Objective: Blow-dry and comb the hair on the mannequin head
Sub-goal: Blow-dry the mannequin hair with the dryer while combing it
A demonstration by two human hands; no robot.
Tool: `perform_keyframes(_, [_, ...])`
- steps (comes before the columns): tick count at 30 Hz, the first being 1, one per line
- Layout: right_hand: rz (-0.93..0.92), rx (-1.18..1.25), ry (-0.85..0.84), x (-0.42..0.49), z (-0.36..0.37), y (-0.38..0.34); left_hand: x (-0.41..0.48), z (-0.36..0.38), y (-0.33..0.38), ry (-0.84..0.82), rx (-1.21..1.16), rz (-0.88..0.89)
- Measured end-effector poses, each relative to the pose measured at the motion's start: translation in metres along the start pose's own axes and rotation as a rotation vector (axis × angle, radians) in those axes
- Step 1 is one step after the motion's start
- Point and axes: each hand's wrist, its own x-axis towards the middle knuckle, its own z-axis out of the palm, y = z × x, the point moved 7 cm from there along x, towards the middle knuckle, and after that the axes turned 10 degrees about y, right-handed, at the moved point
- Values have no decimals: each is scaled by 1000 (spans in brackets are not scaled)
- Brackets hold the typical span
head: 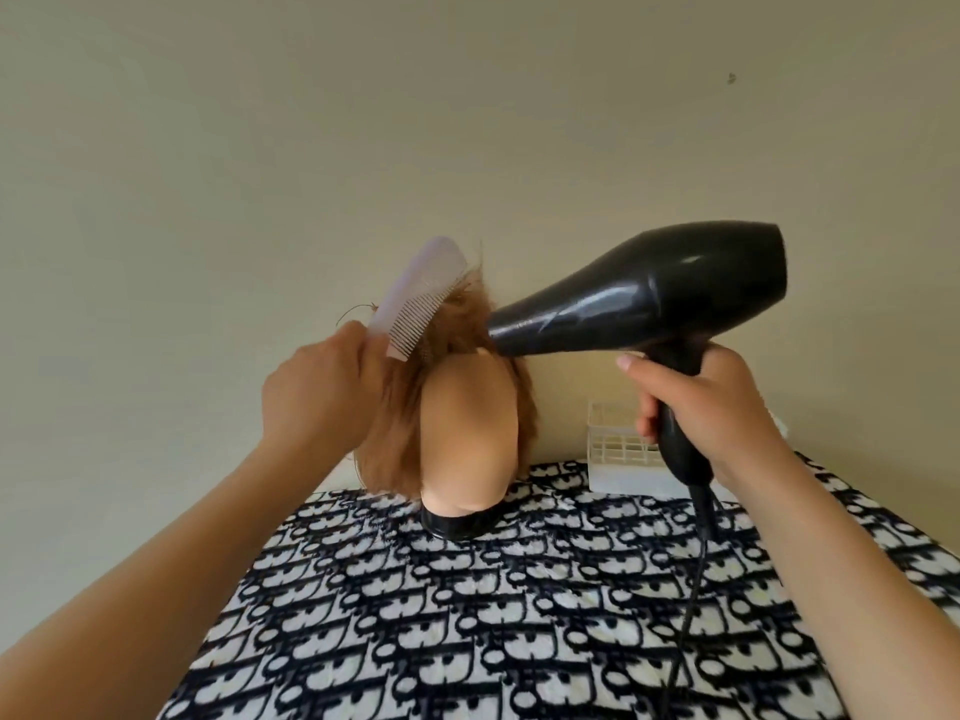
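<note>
Black-and-white patterned cloth (pixel 519 615) under mannequin head (pixel 462 423), against beige wall (pixel 467 122)

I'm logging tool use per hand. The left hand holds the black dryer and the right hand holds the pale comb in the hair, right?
Swapped. The head view shows the left hand holding the comb in the hair, and the right hand gripping the dryer.

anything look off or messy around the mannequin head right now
Nothing looks damaged or spilled. The hair on the mannequin head is lifted and tousled at the top, where the comb in the left hand meets it and the hair dryer in the right hand points. A few strands stick out by the comb.
</note>
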Motion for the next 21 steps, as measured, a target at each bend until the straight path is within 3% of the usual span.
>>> perform_keyframes(8, [15,-23,45,11,-7,2,55,22,45,-256,141,58])
perform_keyframes(11, [89,55,-38,13,-6,3,54,34,63,-350,267,127])
perform_keyframes(14, [53,7,17,16,-18,4,36,43,75,-431,309,198])
perform_keyframes(17, [122,68,-39,12,-20,9,-3,52,94,-561,289,381])
perform_keyframes(21, [20,-78,52,14,-34,7,-50,75,99,-734,228,443])
